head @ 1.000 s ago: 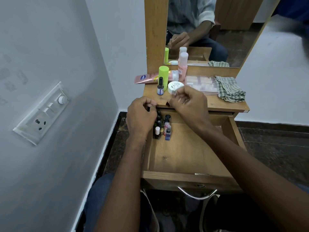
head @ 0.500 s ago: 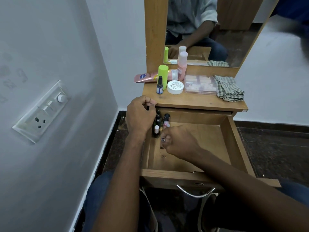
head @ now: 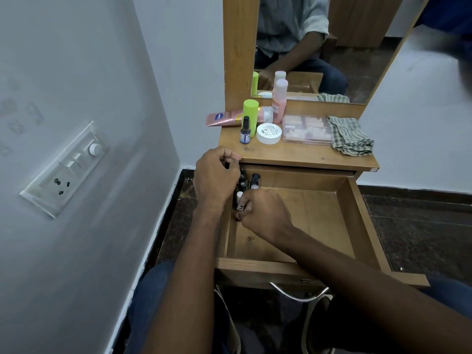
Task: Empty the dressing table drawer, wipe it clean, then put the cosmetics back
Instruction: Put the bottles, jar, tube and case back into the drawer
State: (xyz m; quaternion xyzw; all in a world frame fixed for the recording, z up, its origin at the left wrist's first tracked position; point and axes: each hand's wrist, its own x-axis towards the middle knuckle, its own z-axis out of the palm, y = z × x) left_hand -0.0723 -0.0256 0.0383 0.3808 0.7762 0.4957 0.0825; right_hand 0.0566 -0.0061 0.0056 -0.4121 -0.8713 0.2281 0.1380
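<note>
1. My right hand [head: 265,213], up at the tabletop a second before, had dropped into the wooden drawer [head: 344,215], fingers curled around a small bottle [head: 240,207] beside the capped bottles [head: 246,183] at its back-left corner: restocking, I judged.
2. My left hand [head: 215,175] pinched something I couldn't identify.

tube [head: 235,118] x1 | cloth [head: 350,136] x1 | jar [head: 269,133] x1 | clear box [head: 307,129] x1 | hands x2
</note>
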